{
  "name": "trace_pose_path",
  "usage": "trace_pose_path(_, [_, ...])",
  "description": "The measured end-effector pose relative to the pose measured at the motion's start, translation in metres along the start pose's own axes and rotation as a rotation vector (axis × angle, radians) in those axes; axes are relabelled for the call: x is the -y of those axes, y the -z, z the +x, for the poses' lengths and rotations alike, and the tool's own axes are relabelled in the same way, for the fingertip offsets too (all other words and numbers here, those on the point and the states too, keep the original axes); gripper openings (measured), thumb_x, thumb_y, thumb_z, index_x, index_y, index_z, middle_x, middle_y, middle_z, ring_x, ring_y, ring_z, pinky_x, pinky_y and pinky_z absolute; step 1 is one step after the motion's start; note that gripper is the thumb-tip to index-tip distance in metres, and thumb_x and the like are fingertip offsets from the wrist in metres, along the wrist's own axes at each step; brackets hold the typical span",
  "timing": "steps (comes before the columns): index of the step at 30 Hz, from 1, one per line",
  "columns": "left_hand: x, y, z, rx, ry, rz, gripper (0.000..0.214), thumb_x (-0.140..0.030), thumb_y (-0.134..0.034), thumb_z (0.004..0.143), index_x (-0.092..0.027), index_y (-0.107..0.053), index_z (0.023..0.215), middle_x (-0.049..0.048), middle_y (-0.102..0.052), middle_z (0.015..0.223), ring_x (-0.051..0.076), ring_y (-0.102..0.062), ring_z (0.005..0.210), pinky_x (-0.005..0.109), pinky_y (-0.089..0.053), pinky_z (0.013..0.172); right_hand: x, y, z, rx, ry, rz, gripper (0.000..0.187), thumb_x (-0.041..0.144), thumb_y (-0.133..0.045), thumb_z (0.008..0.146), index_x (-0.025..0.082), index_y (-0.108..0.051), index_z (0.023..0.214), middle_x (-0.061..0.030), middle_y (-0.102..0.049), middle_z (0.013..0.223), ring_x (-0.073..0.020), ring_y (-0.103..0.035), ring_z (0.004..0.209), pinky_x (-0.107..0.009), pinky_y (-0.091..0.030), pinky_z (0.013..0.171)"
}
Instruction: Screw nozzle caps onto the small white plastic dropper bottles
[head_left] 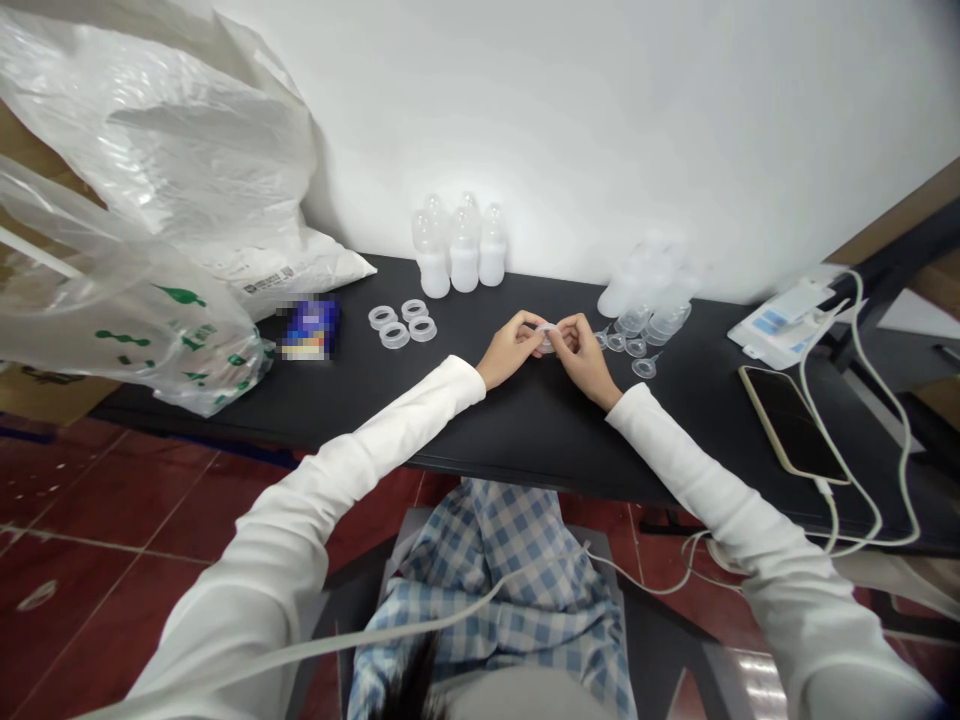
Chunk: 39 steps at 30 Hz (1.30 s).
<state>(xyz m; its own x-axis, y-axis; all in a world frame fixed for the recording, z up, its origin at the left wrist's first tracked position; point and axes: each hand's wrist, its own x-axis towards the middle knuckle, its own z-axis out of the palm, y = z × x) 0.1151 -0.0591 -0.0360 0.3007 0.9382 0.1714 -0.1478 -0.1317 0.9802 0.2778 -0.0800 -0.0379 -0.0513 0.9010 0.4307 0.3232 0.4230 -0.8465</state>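
Black table [525, 425], white wall [600, 120]: left hand [514, 350], right hand [586, 357] pinching small clear piece [547, 338], long axis hand to hand; facing unclear.

- Surface [525, 420]: plain black.
- Small piece [547, 338] between left hand [514, 350] and right hand [585, 355]: clear.
- Bottles [463, 255], 12 o'clock: translucent white.
- Rings [403, 322], 11 o'clock: clear.
- Bag [135, 330], 9 o'clock: clear, green print.
- Phone [791, 420], 3 o'clock: black screen, pale gold edge.
- Cables [862, 400]: white.
- Sleeves [360, 460]: white.
- Lap cloth [502, 570], 6 o'clock: blue-and-white check.
- Floor [112, 500]: dark red tiles.
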Motion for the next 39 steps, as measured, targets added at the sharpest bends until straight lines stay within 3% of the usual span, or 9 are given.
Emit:
trace_pose_path(6, [0.001, 0.001, -0.001, 0.025, -0.038, 0.024, 0.028, -0.031, -0.079, 0.084, -0.018, -0.06, 0.099, -0.0026, -0.069, 0.075, 0.011, -0.069, 0.069, 0.025, -0.056, 0.073, -0.004, 0.001, 0.0, 0.002, 0.016, 0.001, 0.045, 0.069, -0.063, 0.088, 0.026, -0.05, 0.091, 0.0032, -0.055, 0.074, -0.0139, -0.054, 0.063, -0.031, -0.042, 0.06])
trace_pose_path(12, [-0.001, 0.004, -0.002, 0.015, -0.072, 0.177, 0.016, -0.018, -0.069, 0.085, -0.019, -0.058, 0.096, -0.0068, -0.065, 0.067, 0.008, -0.066, 0.061, 0.022, -0.051, 0.068, -0.003, -0.001, 0.0, 0.028, 0.034, -0.005, 0.047, 0.069, -0.066, 0.086, 0.026, -0.048, 0.086, 0.0036, -0.056, 0.072, -0.0133, -0.054, 0.063, -0.03, -0.044, 0.06])
trace_pose_path(23, [-0.01, -0.001, -0.009, -0.017, -0.124, 0.335, 0.016, -0.008, -0.06, 0.084, -0.021, -0.055, 0.09, -0.0112, -0.051, 0.055, 0.007, -0.052, 0.051, 0.02, -0.04, 0.059, 0.011, -0.011, -0.006, -0.018, 0.063, -0.042, 0.042, 0.061, -0.066, 0.09, 0.025, -0.045, 0.08, 0.0047, -0.053, 0.067, -0.0118, -0.051, 0.06, -0.028, -0.042, 0.057])
trace_pose_path(29, [-0.008, 0.003, -0.004, -0.002, -0.058, 0.217, 0.015, -0.017, -0.07, 0.085, -0.02, -0.057, 0.093, -0.0093, -0.057, 0.06, 0.007, -0.058, 0.053, 0.02, -0.047, 0.058, 0.006, -0.007, -0.004, -0.009, 0.027, 0.005, 0.043, 0.066, -0.065, 0.089, 0.025, -0.051, 0.088, 0.0032, -0.058, 0.073, -0.0127, -0.056, 0.061, -0.03, -0.046, 0.059])
trace_pose_path(34, [0.0, 0.007, 0.001, 0.089, -0.073, 0.013, 0.03, -0.033, -0.079, 0.084, -0.018, -0.061, 0.104, -0.0022, -0.07, 0.077, 0.01, -0.07, 0.07, 0.023, -0.057, 0.072, -0.006, -0.001, 0.001, -0.034, -0.019, 0.124, 0.05, 0.072, -0.067, 0.084, 0.026, -0.053, 0.096, 0.0022, -0.063, 0.083, -0.0127, -0.061, 0.068, -0.03, -0.054, 0.066])
trace_pose_path(39, [0.003, 0.009, 0.002, 0.07, -0.088, 0.025, 0.033, -0.031, -0.082, 0.082, -0.017, -0.063, 0.105, -0.0012, -0.071, 0.078, 0.01, -0.071, 0.071, 0.024, -0.057, 0.074, -0.011, 0.0, 0.001, -0.006, -0.036, 0.168, 0.051, 0.073, -0.07, 0.082, 0.026, -0.055, 0.098, 0.002, -0.065, 0.084, -0.0136, -0.066, 0.071, -0.031, -0.055, 0.071])
